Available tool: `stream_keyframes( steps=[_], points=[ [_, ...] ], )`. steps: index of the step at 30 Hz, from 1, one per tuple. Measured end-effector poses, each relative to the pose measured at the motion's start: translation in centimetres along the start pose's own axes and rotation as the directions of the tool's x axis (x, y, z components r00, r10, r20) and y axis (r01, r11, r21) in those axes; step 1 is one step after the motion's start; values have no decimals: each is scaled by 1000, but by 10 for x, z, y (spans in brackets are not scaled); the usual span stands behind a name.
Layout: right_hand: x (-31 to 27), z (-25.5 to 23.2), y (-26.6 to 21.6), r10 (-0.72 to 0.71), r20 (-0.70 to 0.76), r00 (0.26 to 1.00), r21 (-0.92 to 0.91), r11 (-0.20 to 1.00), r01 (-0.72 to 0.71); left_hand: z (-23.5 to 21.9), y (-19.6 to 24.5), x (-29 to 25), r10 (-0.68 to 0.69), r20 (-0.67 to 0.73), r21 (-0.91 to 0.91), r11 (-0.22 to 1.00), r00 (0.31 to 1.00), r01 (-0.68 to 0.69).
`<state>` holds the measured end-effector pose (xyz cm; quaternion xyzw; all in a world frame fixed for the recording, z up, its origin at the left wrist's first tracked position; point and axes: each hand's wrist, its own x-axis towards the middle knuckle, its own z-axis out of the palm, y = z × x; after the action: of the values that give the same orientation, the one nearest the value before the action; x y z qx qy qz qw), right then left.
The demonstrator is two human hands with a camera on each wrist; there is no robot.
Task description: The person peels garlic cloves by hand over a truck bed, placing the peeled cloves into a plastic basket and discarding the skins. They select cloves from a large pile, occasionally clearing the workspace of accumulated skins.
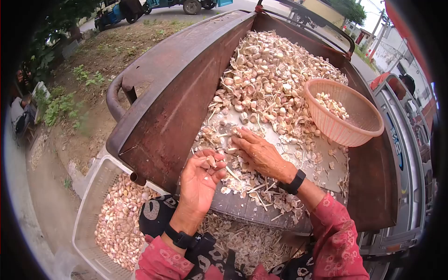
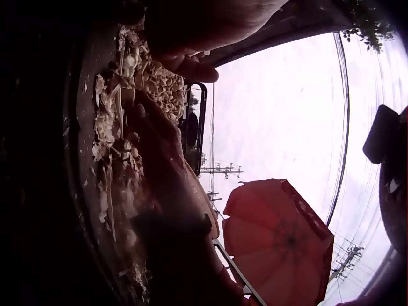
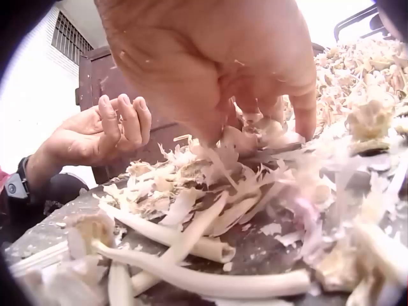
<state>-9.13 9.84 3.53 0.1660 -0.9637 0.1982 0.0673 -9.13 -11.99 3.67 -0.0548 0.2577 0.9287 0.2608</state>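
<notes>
My left hand (image 1: 198, 182) is turned palm up over the near edge of the metal bed, its curled fingers holding a garlic clove (image 1: 211, 161) near the fingertips. To the right, my right hand (image 1: 261, 154) reaches palm down into the loose garlic at the foot of the heap (image 1: 275, 70). In the right wrist view its thumb and fingers close round pale cloves (image 3: 274, 136), low over the littered surface. Dry skins and cut stalks (image 3: 210, 274) lie in front of that hand. The left wrist view is dark, with the left hand (image 2: 210, 25) at its top.
A pink plastic basket (image 1: 345, 135) with some cloves stands on the right of the heap. Below left, a white crate (image 1: 88, 210) is filled with cloves. The rusty side wall (image 1: 177, 98) rises on the left. A red umbrella (image 2: 280, 242) stands overhead.
</notes>
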Motion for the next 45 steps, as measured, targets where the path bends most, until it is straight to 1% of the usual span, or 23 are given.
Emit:
stream_keyframes(
  steps=[1,2,4,5,7,8,9,11,13,15,16,18,19,21,25,27,30,31,33,34,38,42,45],
  points=[
    [-12,-9,-4,49,52,997,106,993,-55,0,-2,-1,-11,3,-7,1000,1000,11],
    [-21,-13,-1,62,55,997,101,993,-67,-1,-4,-3,-21,2,9,1000,1000,21],
    [-34,-21,6,248,183,951,419,856,-304,0,-10,-5,-28,-31,56,998,999,30],
    [-41,-22,4,274,16,962,513,824,-243,-1,-13,-5,-33,-27,54,998,999,35],
    [-47,-20,14,440,79,894,827,471,-305,0,-17,-4,-41,8,182,982,999,39],
    [-49,-18,18,461,-14,887,853,468,-230,5,-20,-4,-67,-11,211,975,998,68],
    [-51,-20,19,461,-16,887,852,470,-228,7,-23,-3,-67,-8,212,975,998,67],
    [-55,-22,22,489,78,869,921,298,-250,9,-30,0,-134,57,277,954,989,113],
    [-58,-26,16,501,103,859,915,292,-280,17,-34,0,-156,46,334,933,987,132],
    [-61,-29,7,487,135,863,974,97,-207,16,-41,4,-172,76,394,910,982,129],
    [-63,-30,5,488,135,862,973,97,-207,15,-44,6,-177,81,418,900,981,128],
    [-70,-32,0,399,146,905,989,-82,-123,16,-48,8,-171,85,424,898,982,120],
    [-73,-33,-3,400,144,905,989,-81,-121,19,-50,8,-165,89,431,896,982,111],
    [-80,-35,-6,307,247,919,947,-279,-162,27,-53,8,-154,119,471,879,981,81],
    [-88,-30,-12,296,298,907,945,-225,-237,26,-63,8,-135,231,583,812,964,-25],
    [-91,-31,-10,305,308,901,946,-199,-255,24,-64,9,-142,220,579,815,965,-13],
    [-90,-39,-9,377,279,883,945,56,-322,18,-63,11,-226,191,487,867,955,108],
    [-89,-44,-12,379,278,882,945,55,-322,17,-63,12,-228,190,488,866,955,110],
    [-87,-50,-21,388,213,896,849,381,-367,14,-65,14,-260,193,527,841,946,123],
    [-88,-37,-19,377,39,926,754,597,-275,15,-67,13,-232,181,521,847,956,107],
    [-86,-31,-23,405,-35,913,661,695,-283,17,-64,12,-260,129,493,854,957,165],
    [-92,-31,-21,414,20,910,658,680,-324,22,-65,9,-263,140,526,837,954,153],
    [-93,-28,-16,389,-22,921,692,670,-267,21,-65,9,-255,156,585,803,954,119]
  ],
)
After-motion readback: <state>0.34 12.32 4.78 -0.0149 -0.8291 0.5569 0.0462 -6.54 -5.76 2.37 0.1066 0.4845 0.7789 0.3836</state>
